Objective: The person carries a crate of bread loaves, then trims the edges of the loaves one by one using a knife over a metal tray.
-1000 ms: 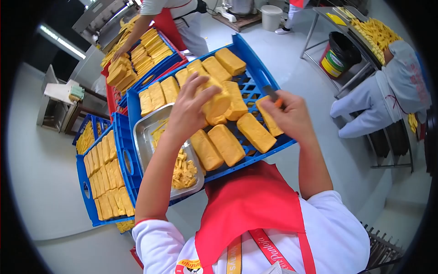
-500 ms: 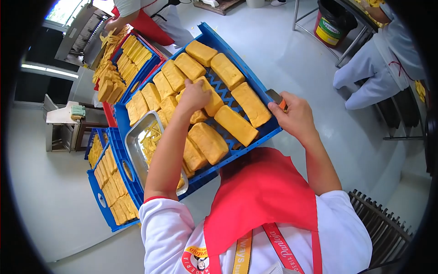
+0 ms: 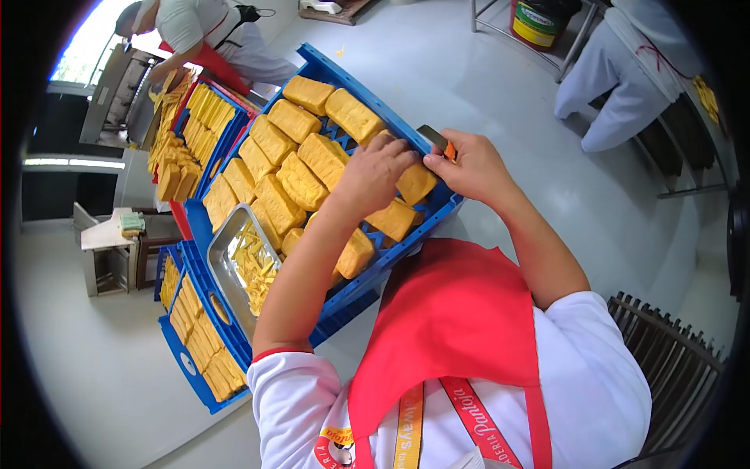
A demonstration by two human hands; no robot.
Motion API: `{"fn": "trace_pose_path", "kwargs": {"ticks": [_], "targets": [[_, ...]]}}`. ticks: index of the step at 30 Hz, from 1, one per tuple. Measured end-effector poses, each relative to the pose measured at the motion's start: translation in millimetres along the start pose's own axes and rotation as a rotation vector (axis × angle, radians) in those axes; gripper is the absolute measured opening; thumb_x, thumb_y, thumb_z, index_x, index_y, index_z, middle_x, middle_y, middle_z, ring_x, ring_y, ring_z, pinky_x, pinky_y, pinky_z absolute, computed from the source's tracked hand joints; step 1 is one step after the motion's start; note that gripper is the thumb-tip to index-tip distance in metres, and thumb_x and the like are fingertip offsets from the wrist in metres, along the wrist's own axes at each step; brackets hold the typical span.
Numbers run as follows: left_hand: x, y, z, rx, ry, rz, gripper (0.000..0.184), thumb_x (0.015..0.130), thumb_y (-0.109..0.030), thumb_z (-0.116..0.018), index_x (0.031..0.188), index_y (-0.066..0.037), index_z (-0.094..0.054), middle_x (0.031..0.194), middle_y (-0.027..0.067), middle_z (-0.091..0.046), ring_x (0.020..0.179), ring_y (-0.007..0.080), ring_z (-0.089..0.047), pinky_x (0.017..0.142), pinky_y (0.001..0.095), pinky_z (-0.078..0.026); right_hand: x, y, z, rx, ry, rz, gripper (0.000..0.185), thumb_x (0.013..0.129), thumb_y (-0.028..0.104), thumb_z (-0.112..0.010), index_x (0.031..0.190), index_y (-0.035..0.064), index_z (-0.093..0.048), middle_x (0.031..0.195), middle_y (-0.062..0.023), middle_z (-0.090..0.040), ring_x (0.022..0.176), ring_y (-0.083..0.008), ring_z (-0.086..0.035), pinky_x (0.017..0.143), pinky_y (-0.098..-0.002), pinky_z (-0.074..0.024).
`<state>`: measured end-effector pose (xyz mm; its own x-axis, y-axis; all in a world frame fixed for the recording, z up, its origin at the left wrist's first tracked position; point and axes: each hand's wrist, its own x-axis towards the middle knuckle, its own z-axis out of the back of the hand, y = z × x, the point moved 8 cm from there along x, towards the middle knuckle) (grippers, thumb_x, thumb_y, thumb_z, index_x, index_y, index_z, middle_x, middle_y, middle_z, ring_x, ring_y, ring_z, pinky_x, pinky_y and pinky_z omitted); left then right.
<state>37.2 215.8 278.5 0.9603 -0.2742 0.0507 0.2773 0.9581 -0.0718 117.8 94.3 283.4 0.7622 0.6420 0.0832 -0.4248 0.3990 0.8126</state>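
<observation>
A blue plastic crate (image 3: 388, 116) full of golden bread loaves (image 3: 303, 180) lies tilted in front of me. My left hand (image 3: 376, 173) reaches over the crate's right side, its fingers curled over a loaf (image 3: 416, 184) and partly hiding it. At the crate's right edge, my right hand (image 3: 470, 166) grips a short, broad-bladed knife (image 3: 432, 137) with an orange handle, the blade pointing up and left. A metal pan (image 3: 221, 248) of yellow crust strips (image 3: 254, 266) rests on the crate's near left side, partly behind my left forearm.
More blue crates (image 3: 187, 361) of bread stand at lower left. Past them, crust pieces (image 3: 205, 109) fill another crate beside a machine (image 3: 117, 98), where a co-worker (image 3: 195, 31) bends. Another person (image 3: 625, 82) is at upper right. A slatted rack (image 3: 664, 352) stands at right.
My left hand has moved right, from loaves in the crate's middle to one near its right edge. A loaf now sits in the middle gap. My right hand still holds the knife, slightly higher and further left.
</observation>
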Motion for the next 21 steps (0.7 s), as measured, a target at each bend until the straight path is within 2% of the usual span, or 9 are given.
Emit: {"fn": "trace_pose_path", "kwargs": {"ticks": [1, 2, 5, 7, 11, 13, 17, 19, 21], "targets": [[2, 1, 3, -0.008, 0.021, 0.035, 0.055, 0.071, -0.005, -0.071, 0.124, -0.017, -0.062, 0.132, 0.0075, -0.057, 0.124, 0.0281, -0.052, 0.093, 0.0457, -0.050, -1, 0, 0, 0.013, -0.005, 0.022, 0.023, 0.084, 0.024, -0.073, 0.085, 0.0027, -0.064, 0.063, -0.0090, -0.058, 0.058, -0.0193, -0.054, 0.059, -0.0343, -0.0445], [1, 2, 0, 0.020, 0.102, 0.081, 0.074, 0.066, -0.006, -0.077, 0.136, -0.022, -0.056, 0.138, 0.0071, -0.053, 0.128, 0.0307, -0.049, 0.092, 0.0459, -0.051, -1, -1, 0, 0.012, -0.011, 0.014, 0.023, 0.084, 0.024, -0.073, 0.085, 0.0027, -0.064, 0.063, -0.0090, -0.058, 0.058, -0.0193, -0.054, 0.059, -0.0343, -0.0445], [-13, 7, -19, 0.103, 0.042, 0.110, 0.090, 0.062, -0.009, -0.083, 0.143, -0.025, -0.048, 0.148, 0.0081, -0.045, 0.133, 0.0363, -0.045, 0.095, 0.0479, -0.051, 1, -1, 0, 0.026, 0.021, -0.001, 0.023, 0.084, 0.024, -0.073, 0.085, 0.0028, -0.064, 0.064, -0.0090, -0.058, 0.058, -0.0196, -0.054, 0.059, -0.0345, -0.0444], [-17, 12, -19, 0.001, 0.011, 0.086, 0.093, 0.060, -0.009, -0.084, 0.144, -0.023, -0.047, 0.149, 0.0105, -0.043, 0.135, 0.0396, -0.042, 0.102, 0.0481, -0.048, 1, 3, 0, -0.015, 0.028, 0.027, 0.027, 0.083, 0.029, -0.072, 0.085, 0.0030, -0.066, 0.072, -0.0178, -0.066, 0.069, -0.0378, -0.066, 0.065, -0.0452, -0.0507], [-26, 11, -7, -0.158, -0.142, 0.077, 0.096, 0.060, -0.010, -0.084, 0.147, -0.021, -0.044, 0.152, 0.0140, -0.040, 0.134, 0.0436, -0.042, 0.111, 0.0483, -0.042, 1, 3, -2, -0.017, 0.040, 0.040, 0.028, 0.084, 0.030, -0.071, 0.086, 0.0027, -0.066, 0.072, -0.0173, -0.066, 0.069, -0.0368, -0.066, 0.065, -0.0446, -0.0507], [-34, 10, 6, -0.145, -0.178, 0.088, 0.085, 0.065, -0.013, -0.082, 0.143, -0.020, -0.049, 0.151, 0.0152, -0.041, 0.133, 0.0445, -0.043, 0.110, 0.0473, -0.042, 1, 3, 0, -0.001, 0.014, 0.031, 0.023, 0.084, 0.024, -0.073, 0.085, 0.0029, -0.064, 0.063, -0.0098, -0.057, 0.057, -0.0185, -0.054, 0.058, -0.0340, -0.0453], [-65, 1, -2, -0.273, 0.215, 0.292, 0.051, 0.072, -0.027, -0.080, 0.119, -0.012, -0.066, 0.142, 0.0175, -0.051, 0.135, 0.0452, -0.042, 0.111, 0.0469, -0.041, 0, 5, 1, 0.015, -0.001, 0.038, 0.023, 0.085, 0.023, -0.073, 0.085, 0.0027, -0.064, 0.062, -0.0098, -0.057, 0.057, -0.0185, -0.054, 0.058, -0.0340, -0.0446], [-82, -10, -7, -0.105, 0.181, 0.272, 0.051, 0.069, -0.031, -0.080, 0.114, -0.010, -0.068, 0.138, 0.0164, -0.054, 0.132, 0.0424, -0.045, 0.113, 0.0476, -0.039, 0, 8, 0, -0.073, 0.068, 0.001, 0.025, 0.085, 0.028, -0.069, 0.086, 0.0036, -0.063, 0.073, -0.0168, -0.065, 0.071, -0.0377, -0.065, 0.067, -0.0454, -0.0507], [-82, 2, -13, -0.120, 0.124, 0.261, 0.055, 0.067, -0.036, -0.078, 0.115, -0.009, -0.068, 0.133, 0.0164, -0.058, 0.130, 0.0390, -0.049, 0.114, 0.0481, -0.037, 0, 9, 1, -0.093, 0.061, 0.009, 0.025, 0.086, 0.028, -0.068, 0.086, 0.0037, -0.063, 0.073, -0.0168, -0.066, 0.073, -0.0380, -0.065, 0.068, -0.0460, -0.0507]]}}
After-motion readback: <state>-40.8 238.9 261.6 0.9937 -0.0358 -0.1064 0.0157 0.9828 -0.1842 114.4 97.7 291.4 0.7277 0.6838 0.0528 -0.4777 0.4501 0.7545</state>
